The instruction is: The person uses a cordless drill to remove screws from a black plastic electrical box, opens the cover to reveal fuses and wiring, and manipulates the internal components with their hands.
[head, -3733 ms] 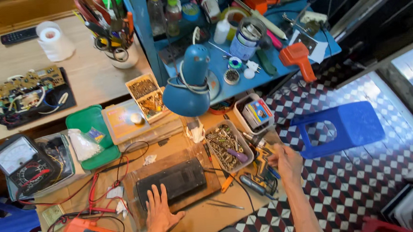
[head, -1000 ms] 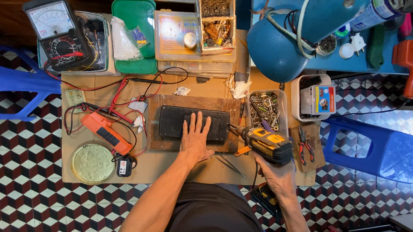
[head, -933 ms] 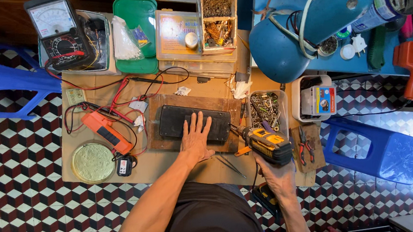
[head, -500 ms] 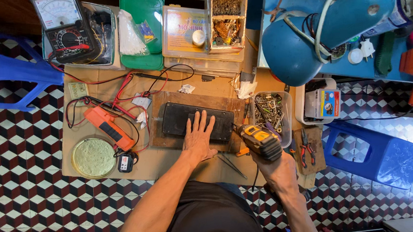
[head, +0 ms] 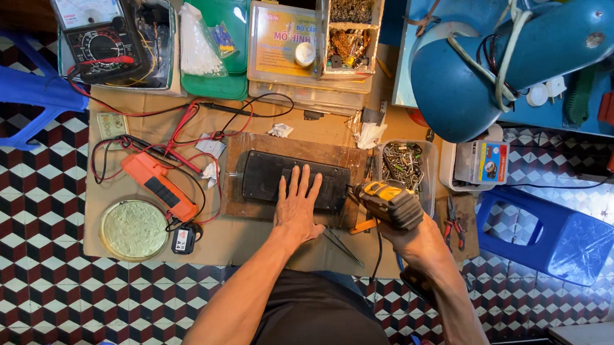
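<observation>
My left hand point(head: 297, 208) lies flat, fingers spread, on a black rectangular device point(head: 264, 179) that rests on a brown board point(head: 234, 156). My right hand point(head: 414, 237) grips a yellow-and-black power screwdriver point(head: 388, 201), its nose pointing left at the right end of the black device. A clear tub of screws point(head: 404, 164) stands just beyond the tool.
An orange clamp meter point(head: 158, 186) with red and black leads and a round green-filled tin point(head: 132, 229) lie at the left. An analog multimeter point(head: 99, 37), a green tray point(head: 229, 34) and parts boxes point(head: 349, 18) sit at the back. A blue desk lamp point(head: 508, 61) and blue stools point(head: 552, 231) flank the cardboard-covered worktop.
My right hand has brought the screwdriver from the table's right edge to the end of the black device. My left hand has stayed flat on the device while my head moved closer.
</observation>
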